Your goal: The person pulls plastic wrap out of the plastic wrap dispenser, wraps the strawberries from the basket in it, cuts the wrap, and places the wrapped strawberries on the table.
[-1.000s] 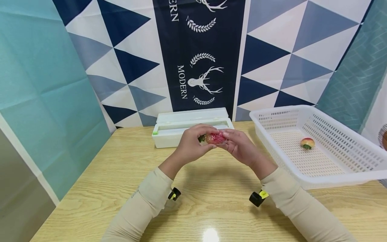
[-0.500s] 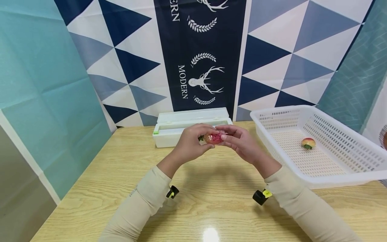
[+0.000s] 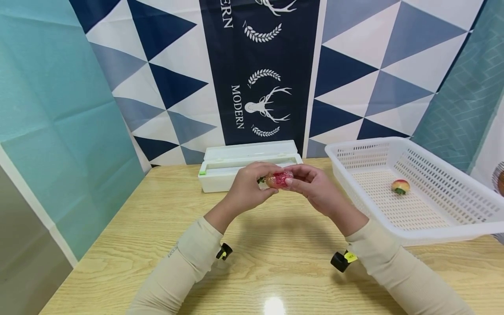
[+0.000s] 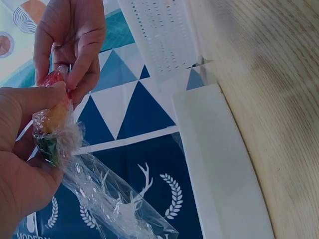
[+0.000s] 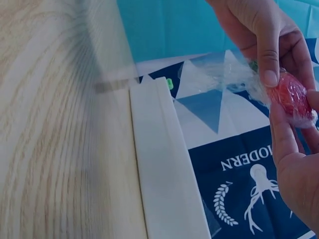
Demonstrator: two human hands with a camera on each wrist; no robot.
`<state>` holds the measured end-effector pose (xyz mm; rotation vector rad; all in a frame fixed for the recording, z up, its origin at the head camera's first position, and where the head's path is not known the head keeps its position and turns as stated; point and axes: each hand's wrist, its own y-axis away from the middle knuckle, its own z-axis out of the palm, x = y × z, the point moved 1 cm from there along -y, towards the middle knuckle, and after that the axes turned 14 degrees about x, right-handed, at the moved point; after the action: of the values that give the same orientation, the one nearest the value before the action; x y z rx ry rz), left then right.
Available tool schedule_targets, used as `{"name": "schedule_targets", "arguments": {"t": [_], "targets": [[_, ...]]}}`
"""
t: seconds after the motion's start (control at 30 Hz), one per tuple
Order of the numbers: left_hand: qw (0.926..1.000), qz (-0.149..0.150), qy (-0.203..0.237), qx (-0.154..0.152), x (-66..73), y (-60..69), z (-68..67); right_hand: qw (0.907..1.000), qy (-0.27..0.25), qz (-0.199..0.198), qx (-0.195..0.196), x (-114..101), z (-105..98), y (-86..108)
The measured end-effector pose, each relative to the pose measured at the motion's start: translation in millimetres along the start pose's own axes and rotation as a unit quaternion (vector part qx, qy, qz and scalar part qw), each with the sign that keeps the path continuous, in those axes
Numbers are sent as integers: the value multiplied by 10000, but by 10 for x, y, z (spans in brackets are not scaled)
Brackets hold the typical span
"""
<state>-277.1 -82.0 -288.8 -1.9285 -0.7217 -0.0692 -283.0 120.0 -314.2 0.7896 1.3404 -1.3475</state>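
A: State the position of the handled item.
B: A red-and-yellow fruit (image 3: 280, 180) with a green leafy end is held between both hands, raised off the table (image 3: 157, 245). The leafy end points left. Clear film (image 4: 114, 199) covers the fruit; a loose length of it trails from the leafy end, as the left wrist view shows.

A: State the condition of each hand.
B: The left hand (image 3: 252, 186) grips the leafy half between thumb and fingers. The right hand (image 3: 318, 192) pinches the red end, thumb on the near side.

A: List the adjacent equipment.
B: Behind the hands, a long white box (image 3: 216, 183) stands on the table. Its lid (image 3: 252, 151) is raised at the rear; a green piece (image 3: 202, 173) sits at its left end.

A: And to the right?
B: A white slotted basket (image 3: 366, 214) rests on the table. Inside, on its floor, lies a second red-and-yellow fruit (image 3: 400, 187), green leaves toward the near side.

A: Background?
B: A navy, grey-blue and white cloth (image 3: 214, 65) hangs behind the table, printed with triangles, a deer head and "MODERN". A teal curtain (image 3: 67, 100) hangs at left.
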Motion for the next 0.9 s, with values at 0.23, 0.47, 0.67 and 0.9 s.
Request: {"name": "schedule_targets", "arguments": {"t": [0.23, 0.47, 0.67, 0.9], "targets": [[9998, -105, -91, -106, -16, -5, -3, 9997, 7, 29, 240, 10, 0, 4], [9878, -1370, -353, 653, -90, 42, -87, 9976, 284, -95, 621, 7, -42, -2], [9221, -3465, 1050, 1370, -124, 103, -167, 9948, 37, -84, 1016, -6, -61, 5], [8748, -3950, 2580, 1100, -35, 116, -147, 9948, -112, -106, 1007, -33, -14, 46]]}}
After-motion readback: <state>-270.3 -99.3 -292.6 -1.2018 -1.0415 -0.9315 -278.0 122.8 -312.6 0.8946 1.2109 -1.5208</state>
